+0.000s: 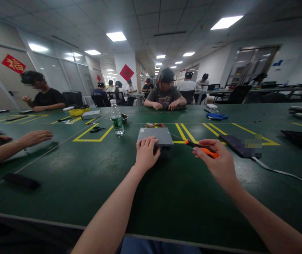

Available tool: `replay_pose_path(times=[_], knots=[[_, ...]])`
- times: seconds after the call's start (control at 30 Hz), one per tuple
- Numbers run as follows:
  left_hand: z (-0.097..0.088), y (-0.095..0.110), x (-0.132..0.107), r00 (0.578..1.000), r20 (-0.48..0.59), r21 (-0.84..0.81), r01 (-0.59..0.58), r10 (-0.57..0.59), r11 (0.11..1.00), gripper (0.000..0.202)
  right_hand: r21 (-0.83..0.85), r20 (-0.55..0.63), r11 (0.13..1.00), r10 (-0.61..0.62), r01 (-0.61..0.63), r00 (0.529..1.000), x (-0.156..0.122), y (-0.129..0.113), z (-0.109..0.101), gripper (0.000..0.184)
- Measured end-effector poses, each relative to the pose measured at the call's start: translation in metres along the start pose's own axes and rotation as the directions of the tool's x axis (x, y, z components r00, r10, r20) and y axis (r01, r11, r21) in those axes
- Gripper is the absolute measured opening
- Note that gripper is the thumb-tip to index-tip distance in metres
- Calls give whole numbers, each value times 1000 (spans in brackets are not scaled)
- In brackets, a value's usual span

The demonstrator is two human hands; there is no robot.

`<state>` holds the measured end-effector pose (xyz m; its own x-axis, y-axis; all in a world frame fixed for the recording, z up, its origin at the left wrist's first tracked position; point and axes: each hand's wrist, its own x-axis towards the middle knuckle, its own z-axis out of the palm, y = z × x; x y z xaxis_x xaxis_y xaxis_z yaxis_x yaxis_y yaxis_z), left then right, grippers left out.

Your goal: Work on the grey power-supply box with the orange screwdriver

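My left hand (146,153) rests on the near left corner of a grey metal box (157,135) that lies on the green table (87,176), fingers curled over its edge. Coloured wires (154,125) stick out behind the box. My right hand (217,163) is closed around an orange and black screwdriver (199,146), whose thin shaft points left at the box's right side.
A water bottle (117,120) stands left of the box, with black pliers (97,129) beside it. A dark phone (242,145) with a white cable lies to the right. A neighbour's hands (33,137) rest at left. Other people sit across the table.
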<state>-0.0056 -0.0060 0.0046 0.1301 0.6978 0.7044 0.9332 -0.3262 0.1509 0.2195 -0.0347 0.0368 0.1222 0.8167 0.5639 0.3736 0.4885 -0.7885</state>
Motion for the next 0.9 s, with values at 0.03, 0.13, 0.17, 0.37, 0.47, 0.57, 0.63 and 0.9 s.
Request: replay_pose_path(times=[0.03, 0.13, 0.17, 0.37, 0.47, 0.57, 0.63, 0.9], knots=[[0, 0, 0, 1000, 4, 1, 3, -3, 1000, 27, -31, -30, 999, -42, 42, 999, -3, 0, -1, 29], [0, 2, 0, 1000, 16, 12, 15, -15, 1000, 27, -138, -60, 970, -212, 202, 975, -11, -1, 1, 19], [-1, 2, 0, 1000, 19, 14, 17, -17, 1000, 27, -153, -49, 954, -267, 257, 962, -14, -2, 3, 17], [-1, 2, 0, 1000, 17, 7, 10, -10, 1000, 27, 0, 52, 966, -259, 260, 964, -26, -4, 11, 32], [0, 2, 0, 1000, 9, 5, 6, -6, 1000, 26, -5, 46, 967, -255, 255, 966, -25, -4, 11, 20], [0, 2, 0, 1000, 6, 6, 13, -13, 1000, 27, -62, 7, 952, -300, 300, 954, -24, -4, 9, 15], [0, 2, 0, 1000, 6, 6, 16, -16, 1000, 27, -46, -12, 940, -340, 339, 940, -25, -5, 7, 19], [0, 2, 0, 1000, 2, 7, 6, -6, 1000, 27, -71, 100, 735, -667, 674, 738, -35, 0, 3, 30]])
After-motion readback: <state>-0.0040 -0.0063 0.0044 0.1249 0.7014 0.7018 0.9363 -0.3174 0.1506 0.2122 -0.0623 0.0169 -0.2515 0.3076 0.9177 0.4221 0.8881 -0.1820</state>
